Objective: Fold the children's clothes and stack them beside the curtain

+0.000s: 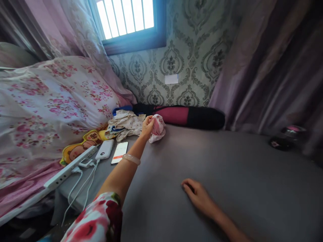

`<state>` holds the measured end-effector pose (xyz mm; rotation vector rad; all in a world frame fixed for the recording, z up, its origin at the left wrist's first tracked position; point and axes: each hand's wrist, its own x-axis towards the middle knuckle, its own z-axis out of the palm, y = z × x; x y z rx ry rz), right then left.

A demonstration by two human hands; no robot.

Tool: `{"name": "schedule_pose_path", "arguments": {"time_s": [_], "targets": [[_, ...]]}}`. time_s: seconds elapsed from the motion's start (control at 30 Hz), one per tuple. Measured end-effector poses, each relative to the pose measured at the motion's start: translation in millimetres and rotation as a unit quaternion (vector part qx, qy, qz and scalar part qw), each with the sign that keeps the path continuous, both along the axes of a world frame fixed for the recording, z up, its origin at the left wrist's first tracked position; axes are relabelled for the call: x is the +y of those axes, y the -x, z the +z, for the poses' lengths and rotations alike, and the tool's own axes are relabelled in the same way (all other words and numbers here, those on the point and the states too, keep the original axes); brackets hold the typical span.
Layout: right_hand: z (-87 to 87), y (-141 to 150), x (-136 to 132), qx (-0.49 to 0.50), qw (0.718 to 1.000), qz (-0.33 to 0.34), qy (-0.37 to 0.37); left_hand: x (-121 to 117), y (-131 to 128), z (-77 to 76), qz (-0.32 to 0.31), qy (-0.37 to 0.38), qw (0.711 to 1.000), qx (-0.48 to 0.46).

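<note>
My left hand [147, 126] reaches far forward and is closed on a small pink and white cloth [158, 129] that lies bunched on the grey mattress [227, 174]. Just left of it sits a heap of pale patterned clothes [124, 124]. A pale bangle circles my left wrist. My right hand [198, 195] rests on the mattress nearer to me, fingers bent down against the surface, holding nothing I can see.
A phone [119, 152], a white power bank [104, 150] with cables and a white power strip [68, 169] lie along the left edge. A floral quilt [50, 101] is piled at left. A red and black bolster [186, 116] lies against the wall. Curtains hang at right.
</note>
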<state>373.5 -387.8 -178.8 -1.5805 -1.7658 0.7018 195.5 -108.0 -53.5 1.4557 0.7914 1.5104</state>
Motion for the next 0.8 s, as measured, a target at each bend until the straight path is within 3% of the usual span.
{"name": "schedule_pose_path", "arguments": {"time_s": [0.27, 0.33, 0.4, 0.5, 0.6, 0.7, 0.8], "targets": [[38.6, -8, 6, 0.026, 0.996, 0.051, 0.075, -50, -31, -32.3, -0.089, 0.047, 0.995, -0.011], [49.6, -15, 16, 0.036, 0.998, 0.036, 0.037, -63, -35, -36.6, -0.103, 0.048, 0.994, -0.005], [61.5, -23, 30, 0.048, 0.998, -0.021, -0.033, -76, -39, -38.7, -0.116, 0.044, 0.992, 0.021], [81.0, -31, 50, 0.061, 0.979, -0.109, -0.16, -97, -42, -36.2, -0.167, 0.035, 0.982, 0.079], [98.3, -32, 62, 0.049, 0.972, -0.063, -0.222, -119, -42, -25.1, -0.232, 0.011, 0.965, 0.124], [108.0, -29, 66, 0.083, 0.978, 0.005, -0.193, -135, -38, -10.2, -0.282, -0.041, 0.945, 0.159], [109.2, -27, 68, 0.143, 0.98, 0.05, -0.133, -142, -33, -2.0, -0.257, -0.086, 0.949, 0.162]]}}
